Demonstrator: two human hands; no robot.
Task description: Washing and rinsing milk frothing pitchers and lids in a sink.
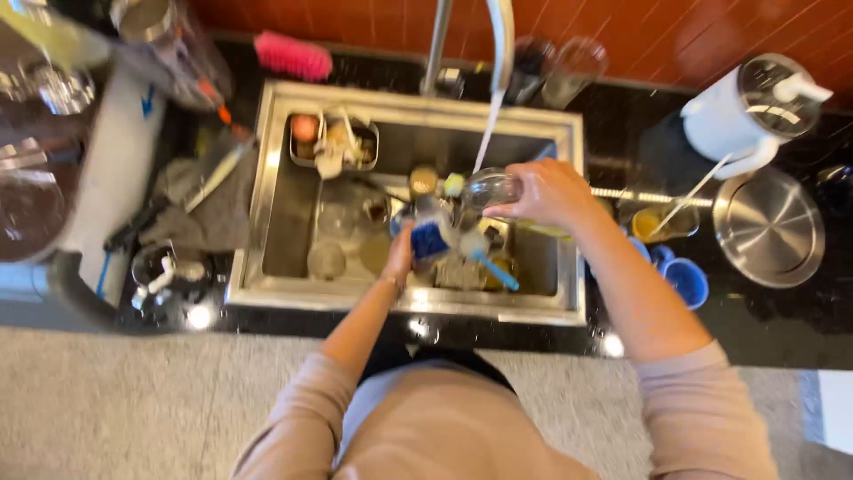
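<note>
My right hand (pixel 551 194) grips a clear drinking glass (pixel 487 188) tilted on its side under the stream of water from the tap (pixel 502 36). My left hand (pixel 402 253) holds a blue sponge (pixel 429 238) just below and left of the glass. Both hands are over a steel sink (pixel 267 204) that holds several glasses, jars and a blue-handled brush (pixel 493 269).
A pink brush (pixel 293 55) lies behind the sink. A grey cloth (pixel 200 209) and glassware sit on the left counter. On the right stand a white kettle (pixel 751 111), a steel lid (pixel 769 227), a yellow cup (pixel 653 224) and blue cups (pixel 684 280).
</note>
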